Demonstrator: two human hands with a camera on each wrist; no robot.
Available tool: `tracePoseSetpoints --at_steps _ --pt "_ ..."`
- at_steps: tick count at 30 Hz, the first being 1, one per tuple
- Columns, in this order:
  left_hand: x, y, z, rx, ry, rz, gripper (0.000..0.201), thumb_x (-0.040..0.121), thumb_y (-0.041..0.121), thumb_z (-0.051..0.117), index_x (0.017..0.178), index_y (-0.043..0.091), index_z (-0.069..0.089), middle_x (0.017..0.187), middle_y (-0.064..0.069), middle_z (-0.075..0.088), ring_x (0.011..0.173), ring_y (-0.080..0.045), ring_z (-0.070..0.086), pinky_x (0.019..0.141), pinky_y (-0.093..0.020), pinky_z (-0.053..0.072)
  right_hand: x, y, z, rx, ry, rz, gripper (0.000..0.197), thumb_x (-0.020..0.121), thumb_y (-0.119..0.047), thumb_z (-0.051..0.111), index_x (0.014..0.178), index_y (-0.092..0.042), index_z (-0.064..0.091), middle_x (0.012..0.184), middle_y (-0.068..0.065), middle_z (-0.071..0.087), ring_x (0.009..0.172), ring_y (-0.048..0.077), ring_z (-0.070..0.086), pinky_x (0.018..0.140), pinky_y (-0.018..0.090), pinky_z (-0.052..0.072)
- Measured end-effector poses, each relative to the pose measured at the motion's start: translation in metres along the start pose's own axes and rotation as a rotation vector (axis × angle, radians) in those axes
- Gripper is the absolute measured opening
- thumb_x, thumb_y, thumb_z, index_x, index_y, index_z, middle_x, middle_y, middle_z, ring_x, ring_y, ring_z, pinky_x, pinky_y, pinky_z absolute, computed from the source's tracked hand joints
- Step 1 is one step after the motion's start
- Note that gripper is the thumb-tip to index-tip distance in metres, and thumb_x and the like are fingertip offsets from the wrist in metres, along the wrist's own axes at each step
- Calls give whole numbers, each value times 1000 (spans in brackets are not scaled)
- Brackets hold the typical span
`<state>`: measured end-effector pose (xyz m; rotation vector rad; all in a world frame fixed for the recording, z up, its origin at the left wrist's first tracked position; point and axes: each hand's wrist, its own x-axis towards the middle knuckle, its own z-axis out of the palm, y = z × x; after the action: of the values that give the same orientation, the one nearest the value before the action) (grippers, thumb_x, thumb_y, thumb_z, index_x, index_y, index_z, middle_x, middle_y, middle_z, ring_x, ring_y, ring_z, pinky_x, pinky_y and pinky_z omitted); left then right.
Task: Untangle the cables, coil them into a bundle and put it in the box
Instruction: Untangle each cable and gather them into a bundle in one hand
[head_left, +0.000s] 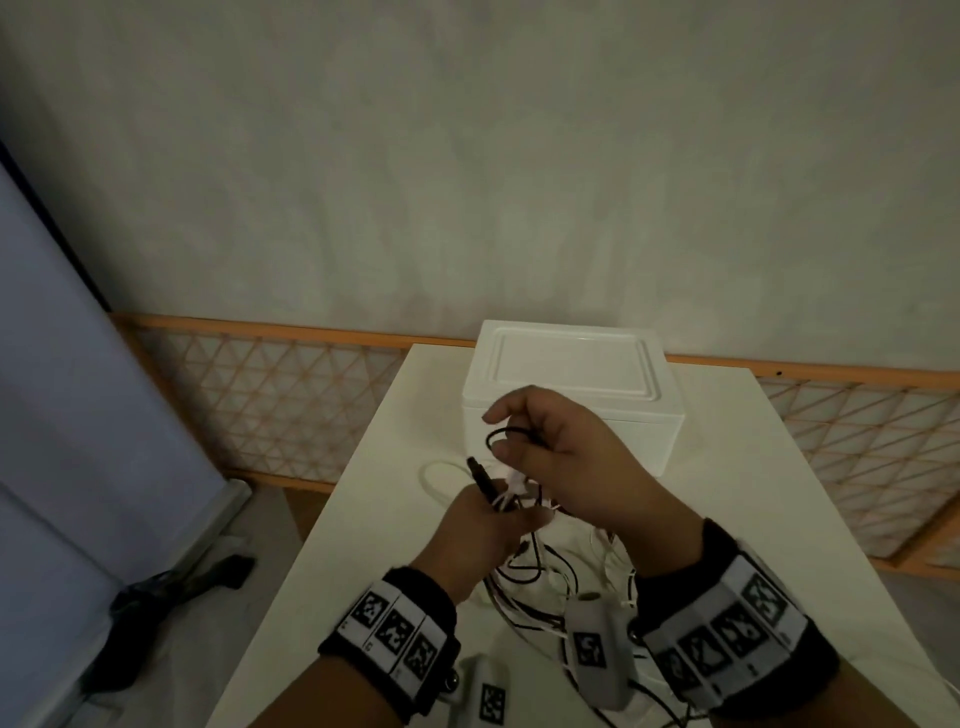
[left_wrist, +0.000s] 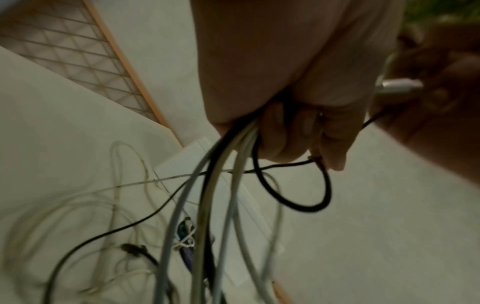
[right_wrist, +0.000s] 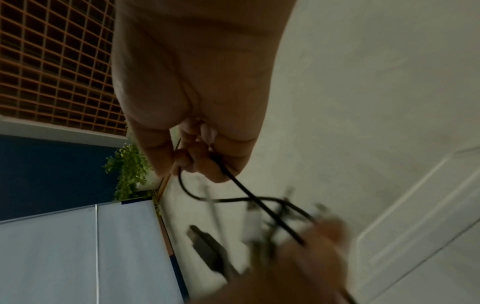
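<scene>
A tangle of black and white cables lies on the white table, rising into both hands. My left hand grips a bunch of cables in its fist, and a black plug sticks up out of it. My right hand is raised in front of the white box and pinches a thin black cable, which forms a small loop at the fingers. The box stands at the table's far edge with its lid shut.
Two white tagged devices hang near my wrists over the table's near part. A wooden lattice fence runs behind the table. A pale panel and dark gear on the floor are at the left.
</scene>
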<state>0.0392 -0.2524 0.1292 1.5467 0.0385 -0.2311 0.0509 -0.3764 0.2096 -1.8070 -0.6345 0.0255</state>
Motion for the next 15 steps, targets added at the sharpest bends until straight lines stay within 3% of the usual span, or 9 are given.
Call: tracePoseSetpoints --at_steps 3,6,9,12,15 --pt "5 -7 -3 70 104 -42 18 82 11 73 67 16 63 40 11 46 41 -8 39 43 -18 32 3 0 -5 88 19 -11 25 86 -1 60 98 -23 59 66 -3 51 65 14 51 63 24 45" --pt "11 -13 -17 -168 194 -90 15 82 9 71 71 12 62 43 7 36 38 -10 29 39 -18 24 3 10 -8 154 80 11 27 84 2 57 100 -20 59 80 -4 60 77 13 57 71 21 48" --pt "11 -10 -30 -402 175 -70 4 86 11 64 84 7 66 45 6 25 37 -7 21 40 -19 13 5 37 -9 -20 239 87 32 81 4 51 98 -23 56 95 -11 61 82 3 58 71 21 48" --pt "11 -3 -34 -496 156 -36 22 81 20 64 98 4 65 46 7 22 37 -6 20 44 -22 10 4 57 3 -128 245 221 29 85 4 51 95 -23 47 98 -7 61 61 -1 55 55 20 43" --pt "12 5 -36 -528 146 -18 33 74 27 65 99 6 66 45 8 23 37 -5 22 40 -20 12 4 70 24 126 236 221 40 83 13 47 95 -24 39 110 6 63 81 11 66 66 23 49"
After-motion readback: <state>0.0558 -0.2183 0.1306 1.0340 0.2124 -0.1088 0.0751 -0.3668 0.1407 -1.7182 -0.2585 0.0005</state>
